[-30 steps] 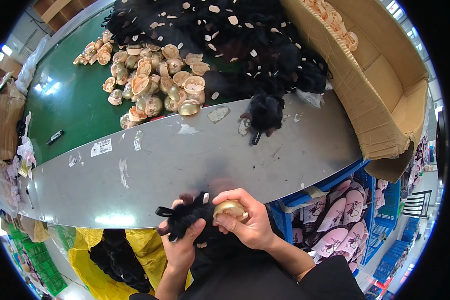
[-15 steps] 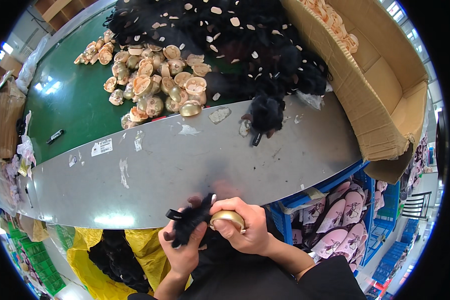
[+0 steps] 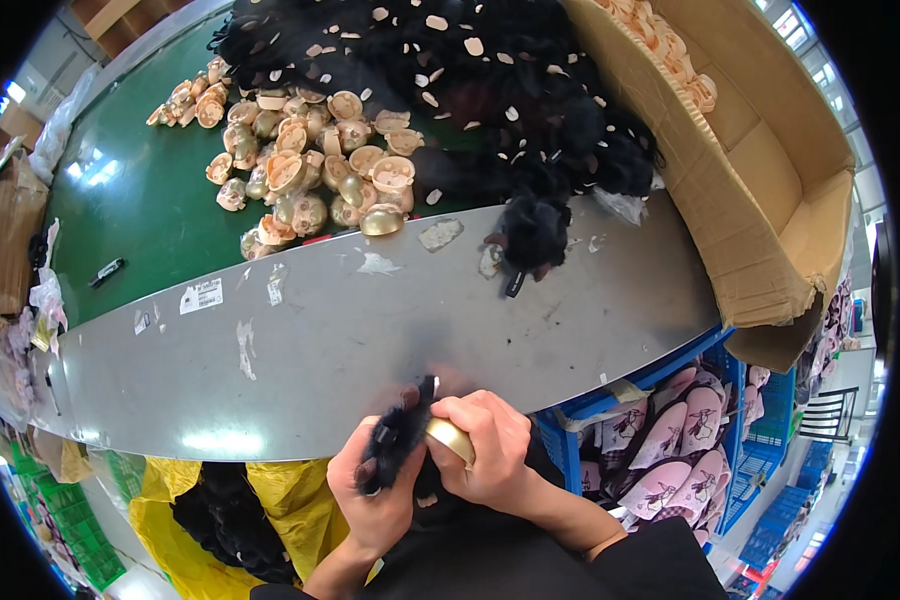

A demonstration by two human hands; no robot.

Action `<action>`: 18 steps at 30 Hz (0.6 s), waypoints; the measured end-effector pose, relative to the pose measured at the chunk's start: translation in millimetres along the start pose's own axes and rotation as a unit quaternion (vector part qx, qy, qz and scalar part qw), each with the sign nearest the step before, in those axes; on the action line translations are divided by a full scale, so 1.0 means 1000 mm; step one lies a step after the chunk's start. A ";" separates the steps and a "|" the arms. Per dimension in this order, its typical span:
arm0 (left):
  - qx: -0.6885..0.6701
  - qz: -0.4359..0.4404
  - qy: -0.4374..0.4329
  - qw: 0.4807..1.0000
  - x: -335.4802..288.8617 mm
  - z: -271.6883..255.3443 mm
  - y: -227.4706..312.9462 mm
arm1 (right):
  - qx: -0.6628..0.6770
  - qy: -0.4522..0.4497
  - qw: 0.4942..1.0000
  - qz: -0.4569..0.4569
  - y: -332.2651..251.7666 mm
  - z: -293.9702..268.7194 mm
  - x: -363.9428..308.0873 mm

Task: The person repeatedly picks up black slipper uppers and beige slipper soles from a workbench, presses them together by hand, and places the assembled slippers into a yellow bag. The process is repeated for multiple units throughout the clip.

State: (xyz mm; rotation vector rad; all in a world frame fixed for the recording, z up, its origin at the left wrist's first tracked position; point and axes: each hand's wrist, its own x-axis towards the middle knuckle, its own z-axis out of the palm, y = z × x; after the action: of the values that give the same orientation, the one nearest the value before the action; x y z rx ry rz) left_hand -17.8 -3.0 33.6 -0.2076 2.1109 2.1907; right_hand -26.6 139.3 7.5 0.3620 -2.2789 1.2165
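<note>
My left hand (image 3: pixel 377 502) grips a small black furry plush piece (image 3: pixel 398 436) with dark ear-like parts, held upright over the near edge of the metal tabletop. Close beside it, my right hand (image 3: pixel 492 448) holds a gold rounded plastic shell (image 3: pixel 451 441) against the plush piece. The fingertips of my right hand meet the fur at its upper edge, where a small pale bit shows. Whether the shell is partly inside the fur is hidden by my fingers.
A pile of gold and peach plastic shells (image 3: pixel 288 170) lies beyond the grey metal strip (image 3: pixel 410 320). Black furry pieces (image 3: pixel 530 130) heap behind it, one black plush piece (image 3: pixel 532 232) lying apart. A cardboard box (image 3: pixel 760 190) stands right, above blue crates (image 3: pixel 560 440) of pink slippers (image 3: pixel 660 485). A yellow bag (image 3: pixel 280 510) hangs below left.
The black plush piece has turned more upright in my left hand, and its black tab no longer shows. My right hand has tilted the gold shell and brought it closer to the fur.
</note>
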 end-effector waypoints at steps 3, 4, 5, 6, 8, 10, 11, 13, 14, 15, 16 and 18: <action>0.003 0.002 0.016 1.000 -0.001 0.001 -0.003 | -0.014 0.011 1.000 0.003 0.001 0.004 0.001; 0.006 0.013 0.019 1.000 0.000 0.003 -0.002 | -0.017 0.015 1.000 0.002 0.002 0.004 0.001; 0.010 0.025 0.022 0.999 0.001 0.008 -0.001 | -0.019 0.019 1.000 0.002 0.003 0.004 0.002; 0.013 0.037 0.027 0.999 0.002 0.010 -0.001 | -0.022 0.021 1.000 0.004 0.005 0.003 0.003; 0.040 0.057 0.015 0.997 0.006 0.011 -0.004 | -0.028 0.025 0.999 0.007 0.008 0.001 0.006; 0.040 0.048 -0.004 0.998 0.008 0.011 -0.006 | -0.006 0.023 0.999 0.031 0.008 0.001 0.005; 0.011 0.019 -0.007 1.000 0.010 0.010 -0.005 | 0.004 0.022 0.999 0.042 0.008 0.001 0.005; -0.049 -0.040 -0.016 0.998 0.013 0.014 0.000 | 0.048 0.002 0.997 0.053 0.007 -0.001 0.004; -0.063 -0.055 -0.018 0.996 0.012 0.017 0.000 | 0.044 -0.014 0.998 0.032 0.008 -0.003 0.003; -0.060 -0.046 -0.022 0.997 0.011 0.017 -0.002 | 0.047 -0.023 0.999 0.014 0.007 -0.004 0.004; -0.057 -0.037 -0.027 0.997 0.009 0.016 -0.007 | 0.046 -0.027 0.999 0.007 0.009 -0.005 0.004; -0.085 -0.040 -0.040 0.995 0.010 0.016 -0.006 | 0.035 -0.052 0.998 0.000 0.013 -0.011 0.003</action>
State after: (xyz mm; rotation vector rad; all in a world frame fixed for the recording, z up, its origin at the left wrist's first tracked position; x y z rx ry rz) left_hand -27.0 13.1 26.3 -0.2083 1.8447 2.2916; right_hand -31.0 155.4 5.3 0.4604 -2.3279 1.3087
